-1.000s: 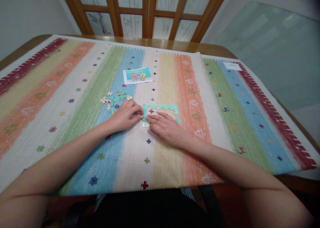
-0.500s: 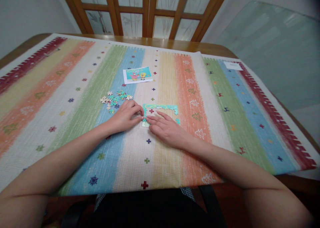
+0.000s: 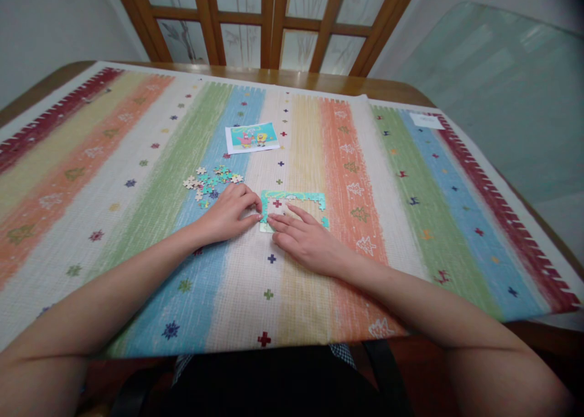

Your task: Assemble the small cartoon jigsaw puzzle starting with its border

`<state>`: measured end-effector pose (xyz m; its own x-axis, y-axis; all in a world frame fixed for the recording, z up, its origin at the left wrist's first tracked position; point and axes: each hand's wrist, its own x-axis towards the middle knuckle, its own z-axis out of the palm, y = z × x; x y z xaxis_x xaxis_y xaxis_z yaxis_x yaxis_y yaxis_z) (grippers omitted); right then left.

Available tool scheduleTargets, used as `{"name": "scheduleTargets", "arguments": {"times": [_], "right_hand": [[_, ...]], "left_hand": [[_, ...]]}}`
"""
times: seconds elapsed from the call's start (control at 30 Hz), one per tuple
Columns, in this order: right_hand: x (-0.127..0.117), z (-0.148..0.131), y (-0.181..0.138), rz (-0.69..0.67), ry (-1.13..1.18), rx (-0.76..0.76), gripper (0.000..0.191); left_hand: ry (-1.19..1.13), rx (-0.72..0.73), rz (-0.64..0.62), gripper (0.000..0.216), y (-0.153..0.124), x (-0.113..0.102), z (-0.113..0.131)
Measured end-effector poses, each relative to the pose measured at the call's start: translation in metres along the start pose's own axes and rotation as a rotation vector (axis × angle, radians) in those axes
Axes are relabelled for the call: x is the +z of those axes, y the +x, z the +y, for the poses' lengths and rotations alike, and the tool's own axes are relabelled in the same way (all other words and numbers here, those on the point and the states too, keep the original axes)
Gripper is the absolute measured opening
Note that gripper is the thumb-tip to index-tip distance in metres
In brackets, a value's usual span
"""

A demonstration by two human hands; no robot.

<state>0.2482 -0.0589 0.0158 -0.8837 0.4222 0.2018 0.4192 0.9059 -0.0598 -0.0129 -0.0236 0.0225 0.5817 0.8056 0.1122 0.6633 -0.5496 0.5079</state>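
A partly joined jigsaw puzzle (image 3: 296, 195) lies flat on the striped cloth, its turquoise border pieces framing an open middle where the cloth shows. At its left edge, my left hand (image 3: 232, 215) has curled fingers, with thumb and index fingertip closed against the border. My right hand (image 3: 305, 237) lies low over the puzzle's lower side, fingers stretched out, tips near the left border; it covers much of the bottom edge. Just beyond my left hand is a loose heap of jigsaw pieces (image 3: 212, 181), some turquoise side up, others showing pale backs.
A printed picture card (image 3: 253, 138) with cartoon figures lies beyond the puzzle. The striped tablecloth (image 3: 182, 161) covers the table. A small white paper (image 3: 426, 121) rests at the far right. Wooden doors with glass panes (image 3: 269, 24) stand behind the table.
Both hands stay almost in place at the puzzle's left border, with only slight finger movement. The pieces and card have not moved on the cloth.
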Motion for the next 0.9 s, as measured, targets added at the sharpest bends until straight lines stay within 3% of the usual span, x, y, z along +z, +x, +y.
{"name": "scheduleTargets", "arguments": {"times": [0.33, 0.6, 0.73, 0.9], "right_hand": [[-0.002, -0.001, 0.003, -0.008, -0.06, 0.005, 0.03], [0.001, -0.002, 0.008, 0.009, 0.031, 0.026, 0.03], [-0.005, 0.006, 0.009, 0.121, 0.229, 0.149, 0.03], [-0.031, 0.038, -0.002, 0.38, 0.373, 0.479, 0.02]], "left_hand": [[-0.008, -0.011, -0.005, 0.018, 0.001, -0.001, 0.0], [0.001, -0.022, -0.007, 0.019, 0.002, 0.001, -0.002], [-0.003, -0.027, 0.003, 0.019, 0.002, 0.001, -0.001], [-0.004, 0.011, 0.073, 0.015, 0.001, 0.0, 0.001]]}}
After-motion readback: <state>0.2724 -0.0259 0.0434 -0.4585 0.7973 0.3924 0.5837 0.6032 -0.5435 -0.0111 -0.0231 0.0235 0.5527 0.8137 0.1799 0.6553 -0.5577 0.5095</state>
